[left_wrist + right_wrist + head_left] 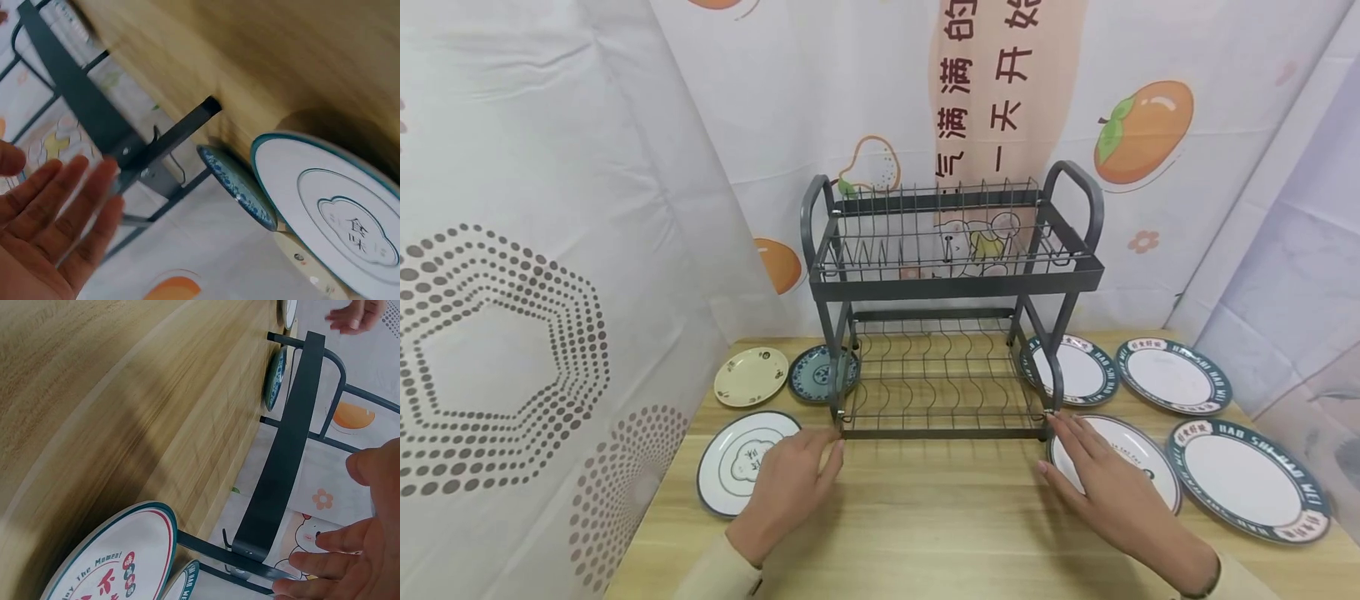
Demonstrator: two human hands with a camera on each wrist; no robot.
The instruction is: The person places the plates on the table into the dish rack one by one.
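Observation:
A dark grey two-tier dish rack [957, 288] stands at the back middle of the wooden table, with no dishes on either tier. My left hand [796, 477] is beside its left front leg, fingers extended. In the left wrist view that hand [59, 228] has its palm showing and holds nothing. By the right front leg is my right hand [1101, 483], fingers straight and fingertips right at the leg's lower end. The right wrist view shows the right hand [350, 550] with fingers spread and nothing held. It overlaps a white plate with a dark rim [1150, 454] in the head view.
Left of the rack lie a cream plate [751, 377], a blue patterned plate [811, 375] and a white plate with blue rim [718, 467]. On the right are green-rimmed white plates [1247, 475], [1172, 375], [1075, 371]. A printed curtain [700, 167] hangs behind.

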